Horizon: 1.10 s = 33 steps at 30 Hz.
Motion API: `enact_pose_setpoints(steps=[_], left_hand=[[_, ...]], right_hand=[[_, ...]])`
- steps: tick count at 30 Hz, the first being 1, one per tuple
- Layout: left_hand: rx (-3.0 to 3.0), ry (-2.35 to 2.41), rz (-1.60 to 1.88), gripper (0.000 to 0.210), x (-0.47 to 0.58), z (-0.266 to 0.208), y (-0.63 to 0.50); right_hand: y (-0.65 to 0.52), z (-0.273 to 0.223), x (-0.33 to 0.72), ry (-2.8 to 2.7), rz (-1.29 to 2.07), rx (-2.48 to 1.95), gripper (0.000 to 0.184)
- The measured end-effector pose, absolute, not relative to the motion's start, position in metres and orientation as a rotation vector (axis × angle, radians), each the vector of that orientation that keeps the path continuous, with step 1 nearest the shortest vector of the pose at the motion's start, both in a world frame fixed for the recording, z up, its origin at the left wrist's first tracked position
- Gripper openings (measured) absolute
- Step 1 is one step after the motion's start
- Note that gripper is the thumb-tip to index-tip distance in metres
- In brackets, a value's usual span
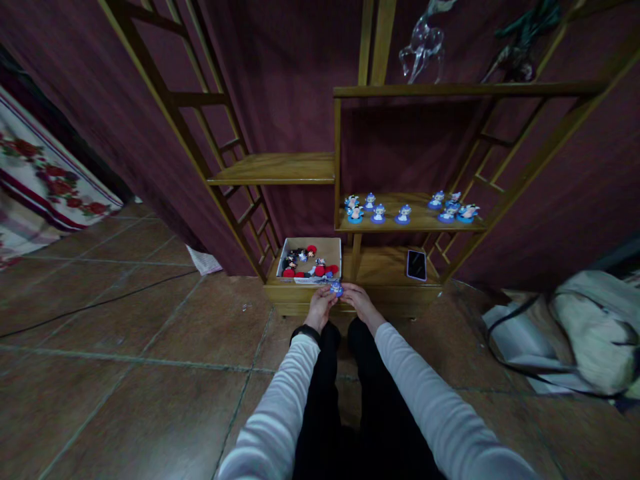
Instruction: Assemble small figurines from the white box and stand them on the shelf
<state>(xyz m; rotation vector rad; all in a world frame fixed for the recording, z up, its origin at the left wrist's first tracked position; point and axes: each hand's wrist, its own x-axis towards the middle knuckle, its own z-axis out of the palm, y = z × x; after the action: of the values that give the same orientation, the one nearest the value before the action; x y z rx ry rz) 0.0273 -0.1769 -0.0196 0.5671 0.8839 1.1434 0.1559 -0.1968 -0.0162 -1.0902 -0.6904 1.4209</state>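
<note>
A small blue and purple figurine (337,289) is held between my two hands, just in front of the box. My left hand (320,305) has its fingers closed on the figurine's left side. From the other side, the fingers of my right hand (359,299) pinch it too. Behind them an open cardboard box (326,245) stands on the bottom shelf, with several figurines (320,268) lying in it, some on red bases. Similar blue and purple figurines, such as one figurine (379,214) near the middle, stand upright on the shelf above, to the right.
A phone (416,265) lies on the bottom shelf at the right. The wooden rack (273,168) has stepped shelves; a clear horse statue (425,43) stands on top. Bags (590,333) lie on the floor at right, and a cable (100,303) crosses the tiles at left.
</note>
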Motion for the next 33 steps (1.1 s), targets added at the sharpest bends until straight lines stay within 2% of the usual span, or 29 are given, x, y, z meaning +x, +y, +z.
enact_pose_setpoints(steps=[15, 24, 33], left_hand=[[0.691, 0.854, 1.056, 0.024, 0.0246, -0.014, -0.1777], [0.713, 0.857, 0.99, 0.026, 0.0233, -0.0118, -0.1788], [0.598, 0.866, 0.983, 0.017, 0.025, -0.0097, -0.1774]], right_hand=[[-0.1965, -0.021, 0.155, -0.764, 1.351, -1.111, 0.033], [-0.1967, -0.0148, 0.1533, -0.772, 1.269, -1.189, 0.028], [-0.1956, -0.0199, 0.1533, -0.755, 1.289, -1.158, 0.027]])
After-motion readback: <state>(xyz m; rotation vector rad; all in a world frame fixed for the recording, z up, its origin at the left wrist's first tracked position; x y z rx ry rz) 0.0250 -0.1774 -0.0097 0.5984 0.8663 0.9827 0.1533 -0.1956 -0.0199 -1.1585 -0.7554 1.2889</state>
